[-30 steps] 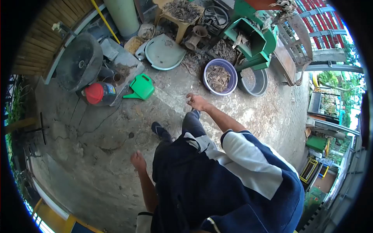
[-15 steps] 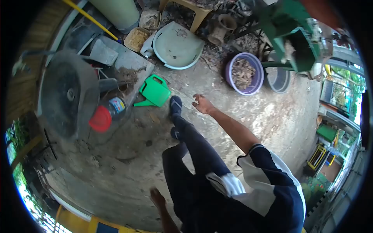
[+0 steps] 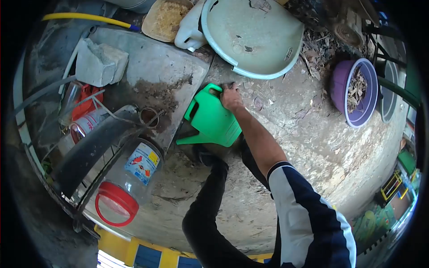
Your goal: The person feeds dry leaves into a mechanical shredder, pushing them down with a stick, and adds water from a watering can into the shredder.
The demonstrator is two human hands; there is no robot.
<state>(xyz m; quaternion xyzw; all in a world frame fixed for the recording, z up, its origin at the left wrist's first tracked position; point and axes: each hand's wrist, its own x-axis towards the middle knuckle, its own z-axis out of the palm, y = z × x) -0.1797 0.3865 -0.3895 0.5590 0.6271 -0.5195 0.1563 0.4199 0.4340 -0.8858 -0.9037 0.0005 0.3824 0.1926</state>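
My right hand [image 3: 232, 97] is closed at the top corner of a green watering can [image 3: 215, 119], by its handle opening. Some fingertips are hidden behind the grip. The can's spout points left, and its body sits close to my feet, next to the edge of a concrete slab [image 3: 156, 56]. Nowhere in the current view does my left hand show.
A large clear jar with a red lid [image 3: 117, 203] stands left of my legs. Beyond the can are a pale green basin [image 3: 250, 40] and a white jug [image 3: 190, 29]. A purple tub [image 3: 340, 91] of dry leaves is at right; concrete blocks [image 3: 100, 62] lie upper left.
My right hand has reached down to the watering can and closed on it. My view has dropped nearer the floor, and my left hand has gone out of sight.
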